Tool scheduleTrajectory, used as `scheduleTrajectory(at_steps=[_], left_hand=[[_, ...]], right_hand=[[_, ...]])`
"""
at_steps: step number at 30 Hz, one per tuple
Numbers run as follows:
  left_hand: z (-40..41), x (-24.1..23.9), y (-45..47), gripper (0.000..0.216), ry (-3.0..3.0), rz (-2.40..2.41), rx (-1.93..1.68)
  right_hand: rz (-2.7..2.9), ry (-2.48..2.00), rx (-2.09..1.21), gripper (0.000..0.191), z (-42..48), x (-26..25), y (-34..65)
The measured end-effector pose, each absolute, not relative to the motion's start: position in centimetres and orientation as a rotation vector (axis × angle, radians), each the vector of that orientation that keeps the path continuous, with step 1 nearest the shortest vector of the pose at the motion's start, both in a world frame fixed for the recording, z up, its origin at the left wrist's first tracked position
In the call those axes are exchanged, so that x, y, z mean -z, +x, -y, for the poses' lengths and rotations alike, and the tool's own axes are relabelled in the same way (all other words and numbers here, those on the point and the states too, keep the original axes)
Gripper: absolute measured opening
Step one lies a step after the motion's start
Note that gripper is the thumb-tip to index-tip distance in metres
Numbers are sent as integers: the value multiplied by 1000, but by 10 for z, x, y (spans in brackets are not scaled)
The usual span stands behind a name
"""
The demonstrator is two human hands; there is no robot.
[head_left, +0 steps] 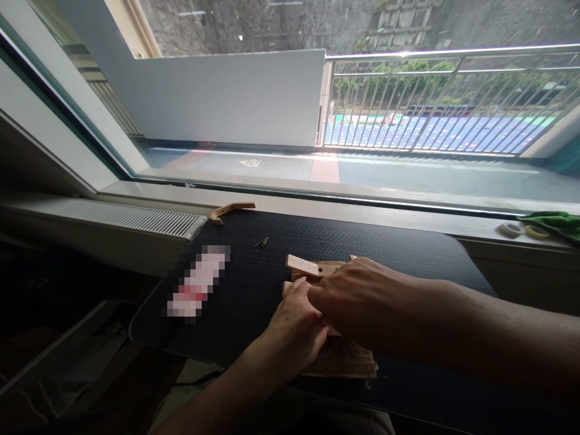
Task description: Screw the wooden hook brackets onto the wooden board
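Both of my hands meet over a light wooden assembly (302, 264) on the dark table. A strip with a dark hole shows at its far side. My left hand (294, 329) is closed, its fingers pressed on the wooden piece from the near left. Against it, my right hand (351, 293) is closed with the knuckles up, and its fingertips are hidden. Whatever the right fingers hold cannot be made out. Beneath the hands, toward me, lies a flat brown wooden board (344, 361) with a rough right end.
A bent wooden piece (232, 208) lies at the table's far left edge. Several small screws or nails (261, 243) lie nearby. A blurred pink-white item (197, 284) is at left. Tape rolls (511, 229) and a green cloth (550, 222) rest on the windowsill.
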State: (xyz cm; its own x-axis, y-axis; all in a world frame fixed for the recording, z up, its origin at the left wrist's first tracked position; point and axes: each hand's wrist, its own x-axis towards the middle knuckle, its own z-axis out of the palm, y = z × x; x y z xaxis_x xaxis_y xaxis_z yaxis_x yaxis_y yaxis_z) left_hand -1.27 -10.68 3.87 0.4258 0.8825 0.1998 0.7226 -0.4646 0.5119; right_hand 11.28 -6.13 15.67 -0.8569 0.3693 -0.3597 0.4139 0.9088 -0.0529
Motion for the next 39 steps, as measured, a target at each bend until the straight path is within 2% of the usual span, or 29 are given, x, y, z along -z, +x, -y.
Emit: scheduleTrajectory(at_steps=[7, 14, 20, 24, 31, 35, 39], left_hand=[[107, -39, -11, 19, 2343, -1397, -602], [108, -37, -11, 29, 2345, -1408, -636], [107, -38, -11, 26, 2350, -1409, -592], [109, -37, -11, 20, 2346, -1439, -587], [107, -38, -12, 31, 2352, -1412, -593], [107, -40, -11, 27, 2357, -1397, -593], [108, -38, -11, 20, 2344, -1420, -561]], right_hand=[[-2751, 667, 159, 8, 59, -161, 120], [-2814, 570, 150, 12, 65, -157, 123], [-2653, 647, 126, 13, 64, -165, 114], [-2776, 593, 223, 15, 61, -168, 121], [-2764, 601, 226, 15, 61, -152, 120], [-2718, 621, 89, 14, 62, -155, 115], [-2694, 675, 181, 12, 63, -171, 118]])
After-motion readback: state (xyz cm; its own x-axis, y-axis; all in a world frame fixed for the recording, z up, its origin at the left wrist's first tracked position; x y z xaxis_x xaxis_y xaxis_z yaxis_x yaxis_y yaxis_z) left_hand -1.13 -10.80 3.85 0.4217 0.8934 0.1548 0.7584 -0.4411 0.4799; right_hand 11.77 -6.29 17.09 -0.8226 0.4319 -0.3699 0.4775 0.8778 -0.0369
